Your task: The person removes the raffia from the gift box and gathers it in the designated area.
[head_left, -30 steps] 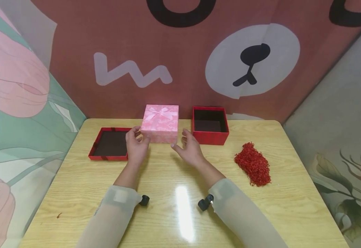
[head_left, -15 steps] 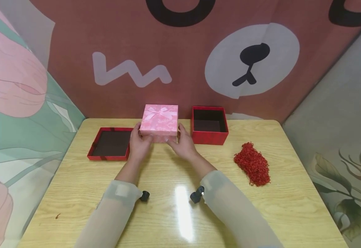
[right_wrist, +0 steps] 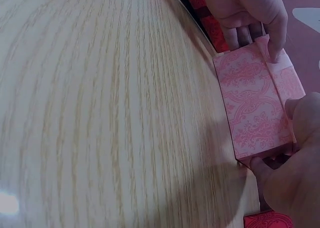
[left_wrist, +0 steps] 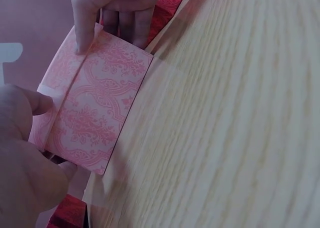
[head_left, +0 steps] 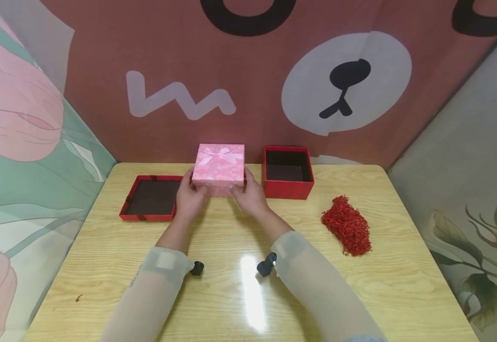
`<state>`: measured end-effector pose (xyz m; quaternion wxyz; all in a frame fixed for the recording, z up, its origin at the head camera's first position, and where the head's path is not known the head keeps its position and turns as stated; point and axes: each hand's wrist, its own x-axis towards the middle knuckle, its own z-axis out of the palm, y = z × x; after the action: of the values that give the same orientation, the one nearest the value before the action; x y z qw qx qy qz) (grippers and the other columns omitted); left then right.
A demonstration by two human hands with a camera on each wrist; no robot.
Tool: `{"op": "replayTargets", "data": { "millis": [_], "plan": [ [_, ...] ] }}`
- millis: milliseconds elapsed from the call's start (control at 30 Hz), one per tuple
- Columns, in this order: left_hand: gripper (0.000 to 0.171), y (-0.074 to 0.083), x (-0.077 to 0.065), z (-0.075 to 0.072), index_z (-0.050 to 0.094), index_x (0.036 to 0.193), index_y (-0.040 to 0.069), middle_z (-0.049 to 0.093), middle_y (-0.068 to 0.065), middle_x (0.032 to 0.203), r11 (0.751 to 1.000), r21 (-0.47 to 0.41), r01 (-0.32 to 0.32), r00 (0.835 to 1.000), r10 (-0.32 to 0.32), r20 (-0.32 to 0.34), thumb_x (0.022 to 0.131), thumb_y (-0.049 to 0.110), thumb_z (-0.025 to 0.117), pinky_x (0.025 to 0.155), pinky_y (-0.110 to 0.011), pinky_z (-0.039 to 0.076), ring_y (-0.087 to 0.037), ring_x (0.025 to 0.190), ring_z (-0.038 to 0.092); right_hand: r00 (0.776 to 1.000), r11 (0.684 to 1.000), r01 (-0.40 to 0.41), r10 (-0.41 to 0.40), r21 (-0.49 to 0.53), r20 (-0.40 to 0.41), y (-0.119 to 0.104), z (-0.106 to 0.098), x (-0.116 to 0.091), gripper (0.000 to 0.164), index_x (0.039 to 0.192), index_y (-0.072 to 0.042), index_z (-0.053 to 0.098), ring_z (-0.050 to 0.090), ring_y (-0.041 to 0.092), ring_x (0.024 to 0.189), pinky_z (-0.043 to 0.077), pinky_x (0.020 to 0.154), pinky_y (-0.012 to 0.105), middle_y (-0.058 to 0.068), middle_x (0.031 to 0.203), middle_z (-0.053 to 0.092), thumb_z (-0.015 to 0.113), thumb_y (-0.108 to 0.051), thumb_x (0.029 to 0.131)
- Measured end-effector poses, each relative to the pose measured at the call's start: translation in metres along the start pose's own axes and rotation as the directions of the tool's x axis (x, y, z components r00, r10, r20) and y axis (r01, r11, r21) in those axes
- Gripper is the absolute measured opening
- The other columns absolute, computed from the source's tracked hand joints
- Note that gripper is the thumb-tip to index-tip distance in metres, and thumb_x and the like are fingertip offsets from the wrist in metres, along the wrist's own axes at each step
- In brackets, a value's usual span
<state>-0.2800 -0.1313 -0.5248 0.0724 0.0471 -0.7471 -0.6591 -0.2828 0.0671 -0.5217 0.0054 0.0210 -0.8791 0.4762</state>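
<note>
A pink patterned gift box (head_left: pixel 219 166) with a ribbon bow on its lid stands at the back of the table. My left hand (head_left: pixel 190 198) grips its left side, and my right hand (head_left: pixel 251 195) grips its right side. Both thumbs press on the front near the lid's lower edge; the other fingers lie along the sides, partly hidden. In the left wrist view the gift box (left_wrist: pixel 97 98) has its lid on, with a seam showing across the front. The right wrist view shows the left hand (right_wrist: pixel 250 8) with its thumb on that seam.
An open red box (head_left: pixel 288 187) with a dark interior stands just right of the gift box. Left of it lies a red lid (head_left: pixel 147 218), inside up. A heap of red shredded paper (head_left: pixel 347 225) lies on the right of the wooden table (head_left: pixel 214 304), with a wall behind.
My right hand has moved left and taken hold of the gift box's right side. The left hand has closed in on the left side. The box has hardly shifted.
</note>
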Motion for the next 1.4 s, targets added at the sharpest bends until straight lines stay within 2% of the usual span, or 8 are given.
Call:
{"op": "replayTargets", "data": {
  "millis": [267, 500, 667, 767, 1067, 1267, 1400],
  "plan": [
    [0.073, -0.002, -0.006, -0.004, 0.038, 0.158, 0.006, 0.046, -0.015, 0.157, 1.0, 0.007, 0.001, 1.0, -0.001, 0.005, 0.094, 0.007, 0.072, 0.117, -0.039, 0.043, -0.024, 0.142, 0.048, 1.0, 1.0, 0.0, 0.0, -0.003, -0.004, 0.001, 0.001, -0.006, 0.082, 0.165, -0.011, 0.025, 0.063, 0.027, 0.125, 0.051, 0.11, 0.04, 0.014, 0.15, 0.056, 0.068, -0.037, 0.1],
    [0.067, 0.0, -0.018, -0.008, 0.043, 0.153, 0.003, 0.048, -0.016, 0.154, 1.0, 0.007, 0.0, 1.0, 0.0, 0.018, 0.093, 0.006, 0.074, 0.117, -0.041, 0.044, -0.03, 0.14, 0.05, 1.0, 1.0, -0.002, 0.002, 0.004, 0.003, 0.002, -0.005, -0.017, 0.081, 0.164, -0.011, 0.028, 0.063, 0.03, 0.126, 0.051, 0.109, 0.045, 0.014, 0.148, 0.058, 0.069, -0.036, 0.1],
    [0.066, 0.001, -0.03, -0.011, 0.046, 0.151, 0.005, 0.049, -0.015, 0.152, 0.999, 0.032, 0.009, 0.999, -0.01, 0.031, 0.093, 0.009, 0.076, 0.115, -0.039, 0.046, -0.029, 0.139, 0.051, 1.0, 1.0, 0.016, -0.016, -0.002, 0.0, 0.006, -0.007, -0.028, 0.08, 0.163, -0.01, 0.031, 0.062, 0.029, 0.127, 0.05, 0.11, 0.043, 0.014, 0.148, 0.058, 0.07, -0.035, 0.099],
    [0.066, 0.001, -0.038, -0.014, 0.047, 0.15, 0.005, 0.05, -0.014, 0.151, 0.999, 0.037, 0.0, 0.999, -0.001, 0.04, 0.092, 0.01, 0.077, 0.114, -0.039, 0.047, -0.029, 0.138, 0.052, 1.0, 0.999, 0.024, -0.024, 0.03, 0.005, 0.006, -0.009, -0.036, 0.08, 0.163, -0.008, 0.031, 0.061, 0.027, 0.13, 0.05, 0.11, 0.04, 0.015, 0.149, 0.057, 0.071, -0.033, 0.099],
    [0.065, -0.001, -0.059, -0.015, 0.049, 0.147, 0.006, 0.051, -0.012, 0.149, 0.999, 0.034, -0.028, 0.998, 0.026, 0.061, 0.09, 0.008, 0.08, 0.109, -0.041, 0.051, -0.03, 0.135, 0.055, 1.0, 0.998, -0.007, 0.005, 0.07, 0.027, 0.008, -0.018, -0.059, 0.078, 0.163, -0.01, 0.031, 0.059, 0.026, 0.132, 0.051, 0.11, 0.038, 0.016, 0.149, 0.057, 0.071, -0.03, 0.099],
    [0.064, 0.002, -0.073, -0.017, 0.051, 0.145, 0.005, 0.051, -0.01, 0.147, 1.0, 0.01, -0.024, 0.997, 0.023, 0.069, 0.088, 0.007, 0.082, 0.108, -0.042, 0.052, -0.029, 0.133, 0.056, 0.999, 0.993, -0.024, 0.019, 0.115, 0.043, 0.01, -0.022, -0.073, 0.078, 0.162, -0.009, 0.033, 0.053, 0.026, 0.139, 0.048, 0.112, 0.037, 0.016, 0.154, 0.051, 0.073, -0.029, 0.098],
    [0.064, 0.003, -0.084, -0.016, 0.051, 0.143, 0.006, 0.051, -0.008, 0.147, 1.0, 0.024, -0.015, 0.997, 0.013, 0.078, 0.088, 0.007, 0.083, 0.107, -0.042, 0.053, -0.028, 0.133, 0.056, 0.999, 0.992, -0.028, 0.024, 0.122, 0.041, 0.011, -0.026, -0.084, 0.077, 0.161, -0.01, 0.035, 0.054, 0.025, 0.138, 0.049, 0.111, 0.036, 0.015, 0.154, 0.052, 0.074, -0.029, 0.097]
  ]
}}
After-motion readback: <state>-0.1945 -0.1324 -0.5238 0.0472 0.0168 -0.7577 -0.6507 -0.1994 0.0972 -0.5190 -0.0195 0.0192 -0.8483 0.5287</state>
